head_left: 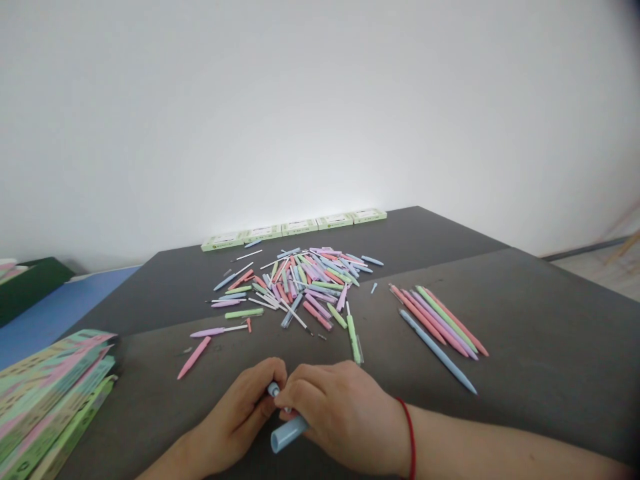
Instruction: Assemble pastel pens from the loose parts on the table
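My right hand (pixel 350 417) is closed around a light blue pen barrel (pixel 287 435), its hollow open end sticking out below the fingers. Close against it, my left hand (pixel 237 413) pinches a small light blue pen part (pixel 273 389); the right fingertips touch this part too. Fingers hide most of both pieces. Just beyond the hands lies a green pen piece (pixel 353 339) with a clear clip and a white refill. A pink pen piece (pixel 194 358) and a purple one (pixel 207 332) with a refill lie to the left.
A loose heap of pastel pen parts (pixel 313 280) spreads over the dark table (pixel 540 347). On the right lie several whole-looking pens side by side, a blue pen (pixel 439 352) nearest. Flat boxes (pixel 299 227) line the back edge. Printed packages (pixel 55 400) are stacked at left.
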The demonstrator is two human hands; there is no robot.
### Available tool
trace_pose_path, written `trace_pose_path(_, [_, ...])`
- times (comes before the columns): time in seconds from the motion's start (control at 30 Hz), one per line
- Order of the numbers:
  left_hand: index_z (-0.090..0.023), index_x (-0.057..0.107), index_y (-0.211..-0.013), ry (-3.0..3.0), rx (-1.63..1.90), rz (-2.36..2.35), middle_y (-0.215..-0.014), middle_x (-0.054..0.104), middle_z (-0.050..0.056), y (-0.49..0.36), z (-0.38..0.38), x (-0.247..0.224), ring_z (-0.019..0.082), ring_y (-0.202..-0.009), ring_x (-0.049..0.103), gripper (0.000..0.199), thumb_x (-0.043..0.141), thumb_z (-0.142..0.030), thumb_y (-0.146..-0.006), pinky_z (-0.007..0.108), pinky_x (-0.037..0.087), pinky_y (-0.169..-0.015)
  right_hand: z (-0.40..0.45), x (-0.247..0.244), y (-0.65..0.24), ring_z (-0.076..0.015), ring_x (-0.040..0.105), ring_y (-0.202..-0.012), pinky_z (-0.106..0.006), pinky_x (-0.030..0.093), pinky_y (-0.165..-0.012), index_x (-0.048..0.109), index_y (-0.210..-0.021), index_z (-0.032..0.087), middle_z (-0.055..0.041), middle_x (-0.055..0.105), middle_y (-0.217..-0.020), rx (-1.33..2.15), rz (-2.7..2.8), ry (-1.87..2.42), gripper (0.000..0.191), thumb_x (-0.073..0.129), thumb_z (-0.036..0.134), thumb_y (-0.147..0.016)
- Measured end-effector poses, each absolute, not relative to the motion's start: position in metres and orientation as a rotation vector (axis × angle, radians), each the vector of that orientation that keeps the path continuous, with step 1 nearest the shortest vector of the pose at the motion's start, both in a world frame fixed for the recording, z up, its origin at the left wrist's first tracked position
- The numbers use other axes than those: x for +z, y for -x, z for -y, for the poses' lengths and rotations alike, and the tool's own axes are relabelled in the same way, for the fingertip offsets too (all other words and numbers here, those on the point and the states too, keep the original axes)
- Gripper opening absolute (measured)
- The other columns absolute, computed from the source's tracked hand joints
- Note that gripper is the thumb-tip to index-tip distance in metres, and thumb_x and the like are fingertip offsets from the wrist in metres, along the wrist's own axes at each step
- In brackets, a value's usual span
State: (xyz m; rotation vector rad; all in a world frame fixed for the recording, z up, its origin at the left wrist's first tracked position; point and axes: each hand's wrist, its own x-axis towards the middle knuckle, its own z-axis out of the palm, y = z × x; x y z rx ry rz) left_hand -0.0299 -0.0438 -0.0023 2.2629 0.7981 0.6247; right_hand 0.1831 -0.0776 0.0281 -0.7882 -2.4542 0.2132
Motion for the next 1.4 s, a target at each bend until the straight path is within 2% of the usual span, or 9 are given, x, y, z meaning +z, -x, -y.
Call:
trace_pose_path(0.23, [-0.023, 0.055, -0.089, -2.294, 0.679, -0.805, -0.080, 0.059, 0.003, 0.027, 0.045, 0.003, 0.018, -0.071, 0.053, 0.028, 0.047, -0.049, -0.087, 0.025, 0.045, -0.067, 0.078, 0.035, -0.180, -0.0142, 0.053, -0.067, -0.027, 0.032, -0.048, 0.050, -0.089, 0.017, -0.0013, 0.060, -0.084, -0.059, 2.601, 0.767, 0.008, 0.043, 0.019, -0.093])
trace_pose_path(0.4, [-0.021, 0.053, -0.089, -2.256, 0.655, -0.799, -0.080, 0.058, 0.002, 0.026, 0.045, 0.002, 0.017, -0.071, 0.053, 0.023, 0.047, -0.043, -0.088, 0.025, 0.044, -0.066, 0.077, 0.029, -0.176, -0.0135, 0.056, -0.071, -0.026, 0.036, -0.053, 0.051, -0.092, 0.017, -0.0014, 0.062, -0.088, 0.044, 2.547, 0.798, 0.009, 0.042, 0.019, -0.093])
trace_pose_path(0.67, [-0.021, 0.043, -0.095, -2.070, 0.579, -0.859, -0.083, 0.053, 0.001, 0.028, 0.044, 0.000, 0.017, -0.075, 0.051, 0.019, 0.035, -0.038, -0.094, 0.027, 0.043, -0.067, 0.071, 0.024, -0.182, -0.0127, 0.059, -0.080, -0.024, 0.039, -0.060, 0.052, -0.099, 0.018, -0.0019, 0.064, -0.094, 0.112, 2.436, 0.733, 0.013, 0.040, 0.022, -0.096])
trace_pose_path(0.8, [-0.021, 0.042, -0.097, -2.094, 0.626, -0.891, -0.085, 0.048, 0.001, 0.029, 0.043, 0.000, 0.016, -0.076, 0.049, 0.015, 0.036, -0.034, -0.093, 0.027, 0.043, -0.069, 0.072, 0.028, -0.186, -0.0129, 0.058, -0.078, -0.025, 0.038, -0.056, 0.052, -0.098, 0.016, -0.0022, 0.063, -0.091, 0.011, 2.479, 0.696, 0.014, 0.039, 0.023, -0.096])
trace_pose_path(1.0, [-0.022, 0.042, -0.099, -2.166, 0.660, -0.868, -0.085, 0.048, 0.001, 0.027, 0.047, 0.001, 0.016, -0.077, 0.050, 0.010, 0.039, -0.018, -0.090, 0.026, 0.044, -0.070, 0.077, 0.031, -0.187, -0.0144, 0.058, -0.075, -0.026, 0.036, -0.051, 0.052, -0.096, 0.016, -0.0029, 0.063, -0.089, -0.025, 2.571, 0.698, 0.012, 0.042, 0.021, -0.094])
trace_pose_path(1.1, [-0.021, 0.042, -0.102, -2.186, 0.680, -0.890, -0.087, 0.051, 0.002, 0.025, 0.050, -0.002, 0.015, -0.075, 0.052, 0.017, 0.045, -0.015, -0.086, 0.025, 0.045, -0.067, 0.075, 0.025, -0.188, -0.0155, 0.060, -0.076, -0.026, 0.040, -0.057, 0.054, -0.098, 0.016, -0.0030, 0.064, -0.089, 0.114, 2.582, 0.818, 0.013, 0.043, 0.019, -0.093])
trace_pose_path(1.23, [-0.021, 0.045, -0.100, -2.127, 0.791, -1.034, -0.090, 0.053, 0.001, 0.023, 0.049, 0.000, 0.014, -0.077, 0.054, 0.018, 0.048, -0.012, -0.085, 0.025, 0.045, -0.069, 0.069, 0.016, -0.191, -0.0154, 0.063, -0.081, -0.024, 0.042, -0.070, 0.058, -0.103, 0.020, -0.0011, 0.067, -0.092, 0.516, 2.348, 1.104, 0.019, 0.049, 0.014, -0.088])
trace_pose_path(1.33, [-0.021, 0.049, -0.093, -2.061, 0.942, -1.125, -0.092, 0.054, 0.001, 0.022, 0.045, 0.007, 0.014, -0.078, 0.053, 0.013, 0.053, -0.012, -0.083, 0.025, 0.044, -0.069, 0.064, 0.010, -0.193, -0.0129, 0.060, -0.065, -0.021, 0.041, -0.062, 0.062, -0.087, 0.020, 0.0018, 0.065, -0.072, 0.790, 2.133, 1.234, 0.017, 0.045, 0.017, -0.090])
trace_pose_path(1.4, [-0.020, 0.050, -0.088, -1.983, 1.026, -1.108, -0.093, 0.053, 0.002, 0.021, 0.044, 0.011, 0.013, -0.077, 0.053, 0.013, 0.058, -0.013, -0.080, 0.024, 0.044, -0.068, 0.062, 0.005, -0.193, -0.0112, 0.053, -0.051, -0.021, 0.038, -0.052, 0.061, -0.077, 0.019, 0.0037, 0.056, -0.058, 0.959, 2.021, 1.250, 0.027, 0.040, 0.025, -0.093])
